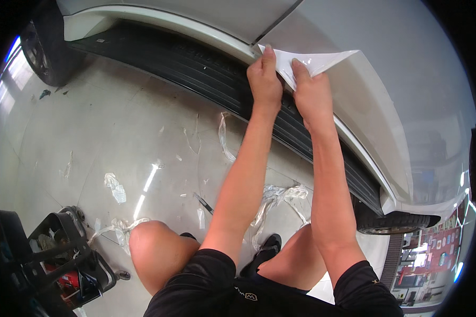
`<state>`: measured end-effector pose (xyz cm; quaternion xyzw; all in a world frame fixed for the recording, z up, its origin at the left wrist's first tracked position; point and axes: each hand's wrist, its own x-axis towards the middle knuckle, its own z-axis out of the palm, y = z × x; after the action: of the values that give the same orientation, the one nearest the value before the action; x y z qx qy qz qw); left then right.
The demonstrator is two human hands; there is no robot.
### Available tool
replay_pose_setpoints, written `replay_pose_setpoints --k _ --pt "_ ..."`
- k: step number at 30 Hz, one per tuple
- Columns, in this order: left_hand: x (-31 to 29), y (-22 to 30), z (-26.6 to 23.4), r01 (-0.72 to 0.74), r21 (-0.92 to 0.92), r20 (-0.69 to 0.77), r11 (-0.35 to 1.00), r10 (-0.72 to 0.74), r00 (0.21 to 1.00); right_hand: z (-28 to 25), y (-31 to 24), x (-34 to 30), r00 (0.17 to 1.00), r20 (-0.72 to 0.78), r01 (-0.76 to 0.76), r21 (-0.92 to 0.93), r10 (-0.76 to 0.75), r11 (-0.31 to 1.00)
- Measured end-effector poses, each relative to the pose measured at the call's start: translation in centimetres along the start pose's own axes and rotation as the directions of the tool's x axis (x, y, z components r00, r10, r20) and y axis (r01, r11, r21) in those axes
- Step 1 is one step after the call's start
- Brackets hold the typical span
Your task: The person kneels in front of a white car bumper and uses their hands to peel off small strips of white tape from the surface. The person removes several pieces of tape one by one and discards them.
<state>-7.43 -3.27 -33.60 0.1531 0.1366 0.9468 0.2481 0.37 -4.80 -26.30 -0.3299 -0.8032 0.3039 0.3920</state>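
Both arms reach forward to the lower side of a silver-grey car (pixel 433 116). My left hand (pixel 266 82) is closed, its thumb pressed on the left part of a sheet of white film (pixel 328 61). Close beside it, my right hand (pixel 313 98) grips the film's lower edge, thumb on top. The film is folded away from the car, with a pointed corner at the right. Below and right of it lies a duller beige-grey strip of body panel (pixel 370 111). A black ribbed running board (pixel 195 71) passes beneath my hands, partly hidden by them.
Crumpled film scraps (pixel 115 187) and a dark, slim tool (pixel 203 203) lie on the glossy floor (pixel 106 127). A black wheeled cart (pixel 47 248) with items inside stands lower left. Car wheels show at upper left (pixel 50 53) and lower right (pixel 391 224).
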Motion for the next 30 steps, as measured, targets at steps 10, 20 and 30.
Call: replay_pose_setpoints --k 10,20,30 --pt "-3.2 -1.9 0.2 0.046 -0.102 -0.147 0.994 -0.061 0.987 -1.2 -0.9 -0.5 0.994 0.107 -0.028 -0.088 0.037 0.996" --pt "-6.1 -1.7 0.4 0.18 -0.195 -0.166 0.964 -0.214 0.963 -1.9 -1.2 -1.4 0.991 0.097 -0.082 -0.116 0.094 0.99" --pt "-5.5 -1.8 -1.1 0.364 -0.264 -0.053 0.893 -0.39 0.919 -2.4 -0.4 -1.1 0.99 0.14 0.046 -0.167 -0.023 0.985"
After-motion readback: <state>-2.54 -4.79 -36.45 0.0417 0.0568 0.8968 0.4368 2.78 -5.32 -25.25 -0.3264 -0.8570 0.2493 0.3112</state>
